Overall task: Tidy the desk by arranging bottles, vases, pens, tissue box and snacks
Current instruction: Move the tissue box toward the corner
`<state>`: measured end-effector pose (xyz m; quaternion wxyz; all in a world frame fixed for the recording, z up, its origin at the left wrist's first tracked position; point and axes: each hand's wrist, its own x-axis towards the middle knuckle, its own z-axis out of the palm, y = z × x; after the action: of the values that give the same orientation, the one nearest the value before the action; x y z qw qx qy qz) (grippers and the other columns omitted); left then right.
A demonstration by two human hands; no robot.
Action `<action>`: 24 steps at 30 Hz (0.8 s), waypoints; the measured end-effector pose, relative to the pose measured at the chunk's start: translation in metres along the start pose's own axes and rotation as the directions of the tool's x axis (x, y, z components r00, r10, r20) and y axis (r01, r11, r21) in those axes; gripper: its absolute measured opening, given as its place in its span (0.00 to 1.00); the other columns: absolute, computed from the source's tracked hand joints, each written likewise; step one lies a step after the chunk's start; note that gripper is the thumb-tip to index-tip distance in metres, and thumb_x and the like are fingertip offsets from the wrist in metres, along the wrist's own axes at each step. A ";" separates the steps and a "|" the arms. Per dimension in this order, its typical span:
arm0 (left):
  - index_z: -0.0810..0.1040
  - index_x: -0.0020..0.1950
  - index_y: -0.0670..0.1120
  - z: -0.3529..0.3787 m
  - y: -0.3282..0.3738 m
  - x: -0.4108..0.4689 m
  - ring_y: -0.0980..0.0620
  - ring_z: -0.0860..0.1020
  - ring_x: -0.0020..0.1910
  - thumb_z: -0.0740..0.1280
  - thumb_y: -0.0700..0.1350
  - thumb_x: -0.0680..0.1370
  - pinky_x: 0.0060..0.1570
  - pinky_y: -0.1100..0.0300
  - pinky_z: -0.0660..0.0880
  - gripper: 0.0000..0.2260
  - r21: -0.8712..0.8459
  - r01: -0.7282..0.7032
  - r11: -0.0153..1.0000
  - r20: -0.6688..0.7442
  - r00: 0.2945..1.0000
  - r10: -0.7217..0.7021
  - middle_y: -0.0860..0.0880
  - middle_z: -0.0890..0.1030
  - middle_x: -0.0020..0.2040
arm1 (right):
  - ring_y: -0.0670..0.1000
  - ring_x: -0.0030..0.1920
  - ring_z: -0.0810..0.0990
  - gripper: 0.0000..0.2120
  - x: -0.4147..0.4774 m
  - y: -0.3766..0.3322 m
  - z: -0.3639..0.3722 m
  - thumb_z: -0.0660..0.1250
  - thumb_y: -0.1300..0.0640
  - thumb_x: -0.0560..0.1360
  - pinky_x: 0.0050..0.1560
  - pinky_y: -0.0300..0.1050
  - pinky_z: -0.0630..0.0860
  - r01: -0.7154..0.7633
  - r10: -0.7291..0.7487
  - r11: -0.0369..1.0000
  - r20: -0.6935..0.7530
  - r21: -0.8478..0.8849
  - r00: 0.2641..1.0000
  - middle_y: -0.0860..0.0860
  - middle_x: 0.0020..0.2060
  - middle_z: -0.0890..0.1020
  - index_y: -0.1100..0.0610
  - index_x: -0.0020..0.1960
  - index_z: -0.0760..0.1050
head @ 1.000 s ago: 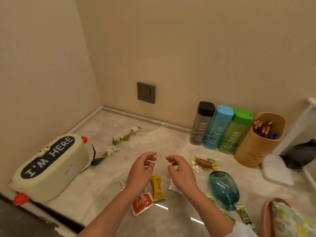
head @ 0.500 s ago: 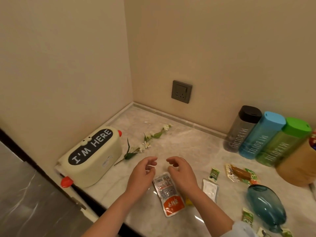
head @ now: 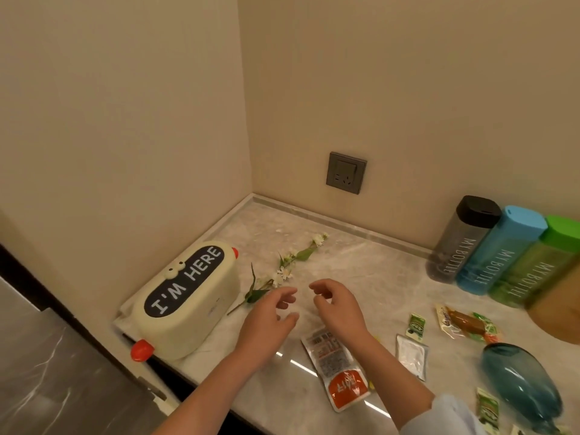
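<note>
A pale marble tabletop (head: 361,277) was seen fitted into a corner between two beige walls. At its left edge, against the side wall, a cream tissue box (head: 188,296) was laid, its dark oval panel lettered "I'M HERE" and a red knob shown at each end. Along the back wall on the right, three bottles marked "MY BOTTLE" were stood touching in a row: a grey bottle (head: 461,243) with a black cap, a blue bottle (head: 499,252) and a green bottle (head: 533,271). Just beside the green one, a blurred wooden cup (head: 558,309) was cut off by the frame edge. A blue glass vase (head: 521,384) was left lying on its side near the front right corner.

The left hand (head: 266,321) and the right hand (head: 339,312) were held close together above the middle of the tabletop. Both were empty, with the fingers loosely curled and nothing gripped.

A flower sprig (head: 285,268) with small white blooms was laid flat between the tissue box and the hands. An orange-and-white sachet (head: 337,365) was seen below the right wrist, with a white packet (head: 412,356) to its right. A sausage snack (head: 467,321) in clear wrap was placed in front of the bottles, and a small green packet (head: 416,326) was set just left of it. Another green packet (head: 488,409) was found beside the vase. A dark wall socket (head: 346,173) was mounted on the back wall.
</note>
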<state>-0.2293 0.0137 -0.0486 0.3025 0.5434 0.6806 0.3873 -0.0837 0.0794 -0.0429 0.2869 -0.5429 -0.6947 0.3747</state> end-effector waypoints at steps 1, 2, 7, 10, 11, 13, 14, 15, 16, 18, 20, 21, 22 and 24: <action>0.72 0.63 0.61 -0.008 0.001 0.003 0.65 0.75 0.53 0.70 0.43 0.75 0.50 0.66 0.75 0.20 -0.011 -0.016 1.000 -0.037 0.999 0.016 0.62 0.78 0.54 | 0.43 0.51 0.77 0.14 0.004 -0.008 0.004 0.62 0.61 0.75 0.50 0.37 0.73 0.022 -0.022 1.000 -0.003 0.007 1.000 0.45 0.51 0.80 0.49 0.56 0.78; 0.72 0.62 0.61 -0.017 0.002 0.005 0.65 0.75 0.52 0.69 0.42 0.75 0.50 0.65 0.76 0.20 -0.030 -0.029 0.999 -0.076 0.997 0.027 0.61 0.78 0.54 | 0.43 0.51 0.77 0.13 0.008 -0.018 0.009 0.62 0.62 0.75 0.49 0.37 0.72 0.043 -0.043 0.999 -0.003 0.019 0.999 0.45 0.51 0.80 0.49 0.56 0.78; 0.74 0.61 0.58 -0.068 0.011 0.009 0.66 0.76 0.52 0.67 0.40 0.76 0.51 0.66 0.75 0.18 -0.107 -0.080 0.991 -0.246 0.968 0.051 0.60 0.78 0.53 | 0.44 0.51 0.77 0.14 0.028 -0.067 0.036 0.63 0.62 0.74 0.48 0.34 0.71 0.141 -0.144 0.988 0.040 0.070 0.989 0.46 0.51 0.81 0.51 0.56 0.79; 0.75 0.63 0.56 -0.099 0.012 0.006 0.64 0.76 0.55 0.66 0.41 0.76 0.55 0.64 0.74 0.17 -0.102 -0.095 0.990 -0.318 0.946 0.058 0.61 0.78 0.55 | 0.44 0.52 0.77 0.14 0.036 -0.095 0.054 0.62 0.61 0.75 0.51 0.38 0.72 0.198 -0.203 0.977 0.064 0.075 0.977 0.45 0.52 0.80 0.50 0.58 0.78; 0.75 0.63 0.56 -0.108 0.011 0.004 0.63 0.77 0.55 0.66 0.41 0.76 0.56 0.64 0.74 0.17 -0.072 -0.106 0.992 -0.348 0.934 0.074 0.61 0.78 0.56 | 0.44 0.52 0.77 0.14 0.037 -0.103 0.058 0.62 0.60 0.75 0.51 0.39 0.72 0.213 -0.218 0.974 0.069 0.072 0.974 0.45 0.52 0.80 0.50 0.58 0.78; 0.74 0.62 0.56 -0.126 0.006 0.004 0.61 0.77 0.55 0.67 0.42 0.75 0.56 0.61 0.75 0.17 0.060 -0.104 0.993 -0.413 0.903 0.120 0.60 0.77 0.56 | 0.45 0.53 0.76 0.13 0.041 -0.116 0.069 0.62 0.59 0.75 0.53 0.40 0.73 0.242 -0.246 0.969 0.087 0.054 0.965 0.46 0.53 0.80 0.50 0.58 0.78; 0.74 0.63 0.56 -0.134 0.003 0.005 0.59 0.76 0.56 0.68 0.43 0.75 0.56 0.60 0.75 0.17 0.154 -0.069 0.986 -0.425 0.896 0.129 0.59 0.76 0.57 | 0.45 0.54 0.76 0.14 0.044 -0.122 0.074 0.62 0.59 0.76 0.55 0.42 0.73 0.256 -0.258 0.966 0.103 0.037 0.961 0.46 0.54 0.79 0.50 0.59 0.77; 0.73 0.64 0.55 -0.142 -0.002 0.005 0.58 0.75 0.58 0.68 0.46 0.75 0.57 0.60 0.74 0.18 0.245 -0.010 0.969 -0.419 0.901 0.115 0.58 0.76 0.59 | 0.46 0.56 0.75 0.14 0.046 -0.127 0.079 0.62 0.58 0.76 0.57 0.44 0.73 0.266 -0.266 0.964 0.122 0.015 0.956 0.47 0.56 0.79 0.49 0.60 0.77; 0.72 0.66 0.55 -0.149 -0.008 0.006 0.56 0.74 0.60 0.68 0.49 0.75 0.58 0.59 0.73 0.19 0.319 0.062 0.946 -0.402 0.913 0.076 0.56 0.75 0.61 | 0.47 0.58 0.74 0.14 0.048 -0.130 0.084 0.62 0.57 0.76 0.60 0.46 0.73 0.273 -0.269 0.962 0.142 -0.011 0.953 0.47 0.57 0.78 0.49 0.61 0.76; 0.69 0.69 0.53 -0.157 -0.018 0.008 0.52 0.72 0.63 0.66 0.55 0.76 0.60 0.56 0.72 0.22 0.393 0.192 0.899 -0.354 0.934 -0.045 0.53 0.73 0.65 | 0.49 0.63 0.72 0.16 0.053 -0.134 0.093 0.63 0.55 0.76 0.64 0.49 0.71 0.280 -0.264 0.958 0.187 -0.066 0.946 0.48 0.61 0.76 0.49 0.64 0.74; 0.68 0.70 0.52 -0.160 -0.023 0.009 0.50 0.73 0.64 0.64 0.59 0.76 0.60 0.54 0.72 0.24 0.406 0.270 0.873 -0.317 0.938 -0.143 0.51 0.73 0.66 | 0.51 0.65 0.70 0.18 0.055 -0.137 0.099 0.63 0.54 0.76 0.67 0.50 0.69 0.286 -0.255 0.952 0.231 -0.113 0.939 0.49 0.64 0.74 0.49 0.66 0.72; 0.67 0.70 0.52 -0.161 -0.024 0.010 0.49 0.74 0.63 0.63 0.60 0.76 0.59 0.54 0.72 0.25 0.402 0.295 0.867 -0.313 0.934 -0.172 0.51 0.74 0.66 | 0.52 0.66 0.70 0.19 0.056 -0.138 0.100 0.63 0.53 0.76 0.67 0.51 0.69 0.289 -0.252 0.949 0.243 -0.130 0.937 0.50 0.65 0.73 0.49 0.68 0.71; 0.67 0.70 0.52 -0.161 -0.025 0.012 0.49 0.74 0.63 0.63 0.61 0.76 0.58 0.54 0.73 0.26 0.398 0.320 0.860 -0.313 0.928 -0.200 0.50 0.74 0.66 | 0.53 0.67 0.69 0.20 0.057 -0.138 0.102 0.63 0.53 0.76 0.68 0.51 0.68 0.287 -0.246 0.948 0.251 -0.141 0.936 0.50 0.67 0.72 0.48 0.69 0.70; 0.68 0.70 0.52 -0.163 -0.025 0.016 0.49 0.76 0.62 0.61 0.65 0.75 0.56 0.54 0.74 0.28 0.411 0.375 0.831 -0.310 0.915 -0.259 0.51 0.76 0.65 | 0.53 0.69 0.66 0.22 0.057 -0.136 0.102 0.63 0.52 0.77 0.70 0.51 0.66 0.267 -0.219 0.951 0.271 -0.155 0.937 0.50 0.69 0.70 0.48 0.71 0.67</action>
<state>-0.3812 -0.0058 0.0139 0.1398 0.4269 0.8656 0.2213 -0.2532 0.0959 0.0130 0.1883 -0.4257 -0.8196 0.3340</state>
